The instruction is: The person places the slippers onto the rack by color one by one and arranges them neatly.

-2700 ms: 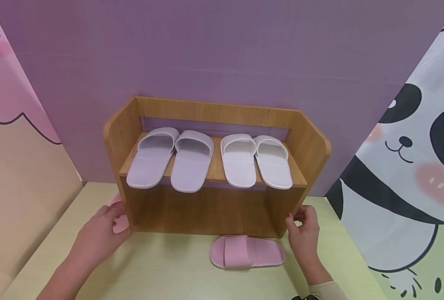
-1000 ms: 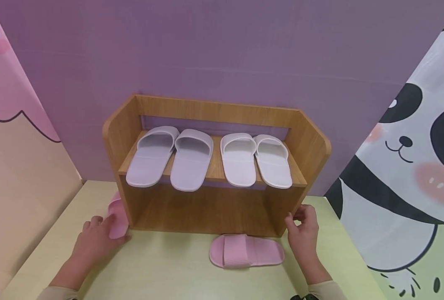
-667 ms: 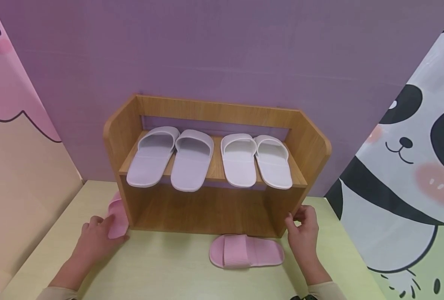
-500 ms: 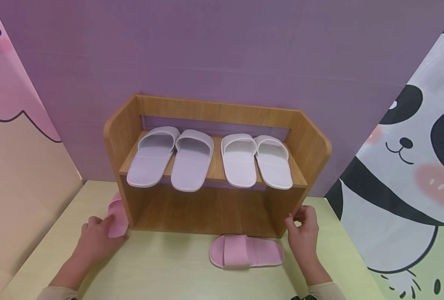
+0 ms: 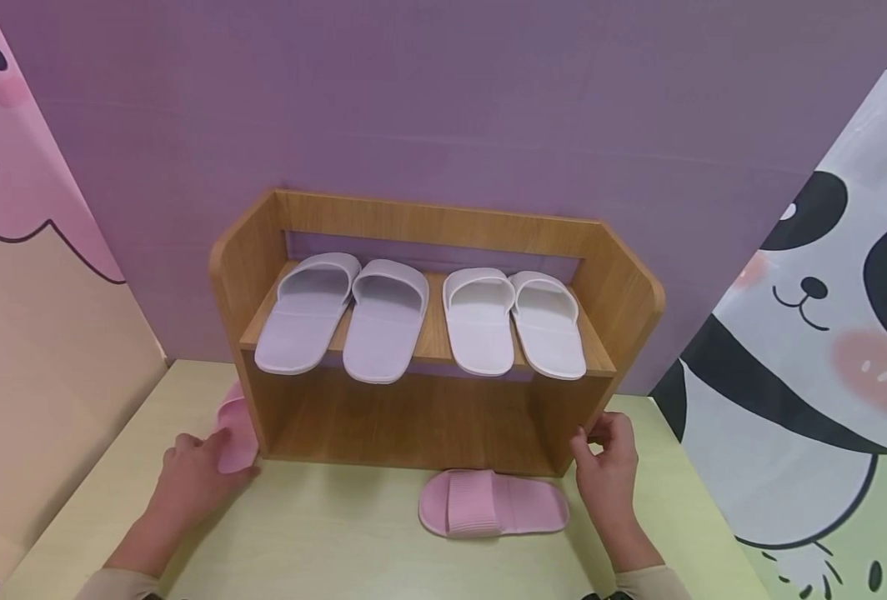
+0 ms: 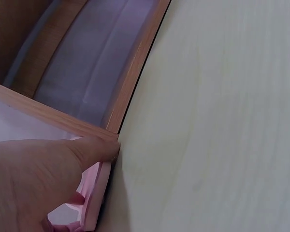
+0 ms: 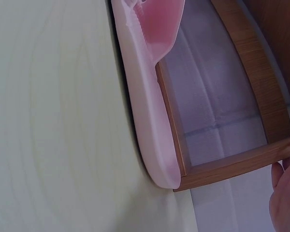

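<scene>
A small wooden two-tier shoe rack (image 5: 443, 229) carries a lavender pair of slippers (image 5: 383, 342) and a white pair of slippers (image 5: 477, 333) on its upper board. By its left side lies a pink slipper (image 5: 238, 437). My left hand (image 5: 188, 479) holds this slipper's near end, and the thumb reaches the rack's lower front corner in the left wrist view. With thumb and curled fingers, my right hand (image 5: 612, 467) grips the rack's right side panel low at the front. Another pink slipper (image 5: 533, 504) lies sideways along the rack's front edge.
Pale wood-grain tabletop (image 5: 338, 542) extends before the rack and past both its sides. A purple wall (image 5: 443, 100) stands close behind. On the left is a pink cartoon panel (image 5: 53, 192), on the right a panda panel (image 5: 826, 333).
My left hand has left the rack's left front edge and taken the pink slipper beside it, whose near end has shifted slightly right. The right hand stays at the rack's right side.
</scene>
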### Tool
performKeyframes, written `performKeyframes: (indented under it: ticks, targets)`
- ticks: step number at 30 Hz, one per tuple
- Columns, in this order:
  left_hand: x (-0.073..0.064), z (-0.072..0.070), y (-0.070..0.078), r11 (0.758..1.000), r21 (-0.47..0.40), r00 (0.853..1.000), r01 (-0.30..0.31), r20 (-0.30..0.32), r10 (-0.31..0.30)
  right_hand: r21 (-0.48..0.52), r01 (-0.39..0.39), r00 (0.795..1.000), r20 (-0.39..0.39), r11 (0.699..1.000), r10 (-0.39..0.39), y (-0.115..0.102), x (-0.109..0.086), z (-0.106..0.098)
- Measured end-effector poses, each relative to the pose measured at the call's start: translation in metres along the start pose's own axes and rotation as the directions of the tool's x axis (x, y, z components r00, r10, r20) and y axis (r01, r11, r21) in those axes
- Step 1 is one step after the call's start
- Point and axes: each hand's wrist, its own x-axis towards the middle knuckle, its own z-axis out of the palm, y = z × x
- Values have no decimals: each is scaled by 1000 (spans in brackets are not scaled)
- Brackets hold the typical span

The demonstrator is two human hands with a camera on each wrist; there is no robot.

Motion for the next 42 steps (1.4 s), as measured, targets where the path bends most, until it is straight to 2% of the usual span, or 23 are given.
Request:
performKeyframes:
  ticks: [7,15,18,28,34,38,42]
  targets:
    - [4,-4,0,1000,-11,1000,22,7,-22,7,-10,1000,1,1000,10,1,0,0]
    - [1,-4,-2,987,-82,990,138,26,-136,7,-7,1000,1,1000,7,-1,0,0]
    - [0,-5,-1,981,-113,988,157,12,-157,17,-3,1000,-1,1000,3,-1,0,-1]
    - [4,-5,-4,981,-161,985,103,-122,-124,4,-12,1000,1,1000,12,-3,1,-1]
    - [6,-8,-5,981,-165,981,97,-150,-122,0,-17,1000,1,1000,17,-5,1,-1]
    - [5,-9,-5,978,-185,976,93,-179,-127,-2,-22,1000,-1,1000,22,9,1,1]
    - [5,-10,-5,976,-204,964,73,-236,-122,-29,-26,1000,0,999,26,27,1,2]
